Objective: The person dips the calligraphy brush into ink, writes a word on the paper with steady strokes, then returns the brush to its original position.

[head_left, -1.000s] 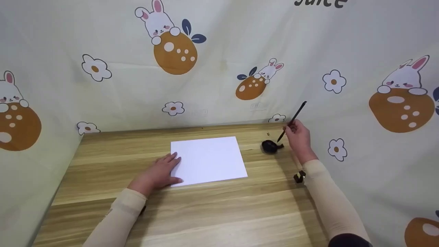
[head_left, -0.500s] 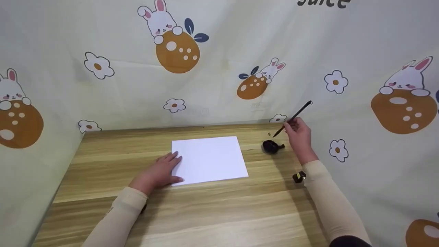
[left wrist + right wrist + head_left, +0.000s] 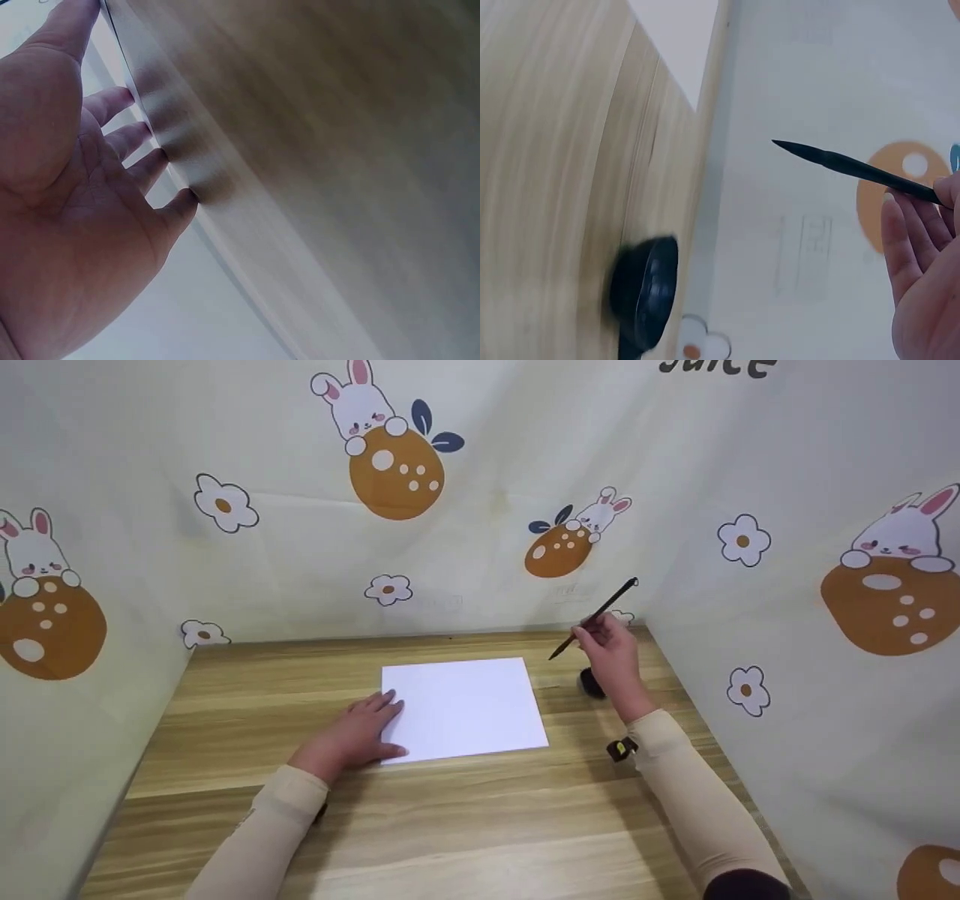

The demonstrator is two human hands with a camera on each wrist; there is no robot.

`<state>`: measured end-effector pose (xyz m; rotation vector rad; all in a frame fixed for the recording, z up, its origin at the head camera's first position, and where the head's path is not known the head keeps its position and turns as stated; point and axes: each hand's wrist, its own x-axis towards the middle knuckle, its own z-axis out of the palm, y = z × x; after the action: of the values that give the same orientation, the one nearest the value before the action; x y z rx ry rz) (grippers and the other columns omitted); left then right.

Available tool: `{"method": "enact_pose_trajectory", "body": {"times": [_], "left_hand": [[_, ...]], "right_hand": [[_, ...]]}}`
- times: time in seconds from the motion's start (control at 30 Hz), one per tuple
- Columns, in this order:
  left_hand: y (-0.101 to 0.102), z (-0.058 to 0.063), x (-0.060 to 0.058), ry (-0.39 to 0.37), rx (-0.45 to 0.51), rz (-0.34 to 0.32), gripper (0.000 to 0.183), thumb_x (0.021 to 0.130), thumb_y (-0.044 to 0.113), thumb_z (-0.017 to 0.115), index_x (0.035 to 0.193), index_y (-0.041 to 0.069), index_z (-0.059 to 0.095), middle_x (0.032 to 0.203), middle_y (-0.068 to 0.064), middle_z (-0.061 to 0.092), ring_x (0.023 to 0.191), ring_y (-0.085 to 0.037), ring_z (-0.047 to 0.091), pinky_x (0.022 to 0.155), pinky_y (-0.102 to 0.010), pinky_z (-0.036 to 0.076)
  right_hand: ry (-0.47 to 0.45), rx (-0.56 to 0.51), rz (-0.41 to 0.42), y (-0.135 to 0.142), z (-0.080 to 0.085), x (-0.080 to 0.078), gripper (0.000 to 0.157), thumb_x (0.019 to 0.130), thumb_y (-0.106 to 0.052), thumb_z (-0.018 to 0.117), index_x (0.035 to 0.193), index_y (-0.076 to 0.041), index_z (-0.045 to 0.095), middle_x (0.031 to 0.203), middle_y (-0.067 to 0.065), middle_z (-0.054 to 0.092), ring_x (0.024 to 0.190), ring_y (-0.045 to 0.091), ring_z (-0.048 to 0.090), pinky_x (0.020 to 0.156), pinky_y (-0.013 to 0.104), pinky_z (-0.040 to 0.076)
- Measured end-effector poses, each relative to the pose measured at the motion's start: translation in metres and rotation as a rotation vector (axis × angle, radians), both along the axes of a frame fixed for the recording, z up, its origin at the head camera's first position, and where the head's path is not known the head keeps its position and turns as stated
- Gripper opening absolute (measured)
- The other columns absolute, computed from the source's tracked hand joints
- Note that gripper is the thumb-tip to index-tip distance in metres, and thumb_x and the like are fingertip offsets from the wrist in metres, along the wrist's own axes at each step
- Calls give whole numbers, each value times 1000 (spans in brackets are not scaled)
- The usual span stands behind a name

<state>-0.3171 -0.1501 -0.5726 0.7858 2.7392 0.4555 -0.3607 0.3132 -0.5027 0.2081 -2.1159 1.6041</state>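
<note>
A sheet of white paper [image 3: 465, 709] lies flat on the wooden table. My left hand [image 3: 360, 735] rests on its left edge with spread fingers; the left wrist view shows the fingertips [image 3: 184, 202] pressed down along that edge. Between thumb and fingers my right hand [image 3: 611, 649] pinches a dark writing brush [image 3: 611, 601], slanted, its tip down and to the left. The pointed dark bristles [image 3: 799, 151] hang in the air between the paper and a small black dish [image 3: 590, 684]. In the head view that dish is partly hidden behind the right hand.
The wooden table [image 3: 450, 825] meets a pale cloth backdrop [image 3: 300, 570] printed with rabbits, oranges and flowers at the back and sides. The black dish [image 3: 646, 289] stands near the table's far right.
My right hand has carried the brush leftward, away from above the black dish towards the paper. The left hand stays on the paper's edge. The head view has shifted slightly.
</note>
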Motion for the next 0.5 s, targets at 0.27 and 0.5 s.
{"method": "enact_pose_trajectory", "body": {"times": [0.27,0.5], "left_hand": [[1,3,2,-4,-12,10,91,104,54,74,172,6,37,182,-19,24,167,-45,20,133,-65,19],[1,1,3,16,0,-4,92,103,54,76,171,3,39,180,-22,26,166,-48,23,132,-67,21]], "right_hand": [[-9,-4,138,-52,-1,-5,14,105,-10,78,110,1,71,104,20,77,94,28,76,81,28,63],[-13,82,234,-104,-4,-3,8,105,-9,77,107,-4,72,101,10,78,100,41,76,81,27,60]]}}
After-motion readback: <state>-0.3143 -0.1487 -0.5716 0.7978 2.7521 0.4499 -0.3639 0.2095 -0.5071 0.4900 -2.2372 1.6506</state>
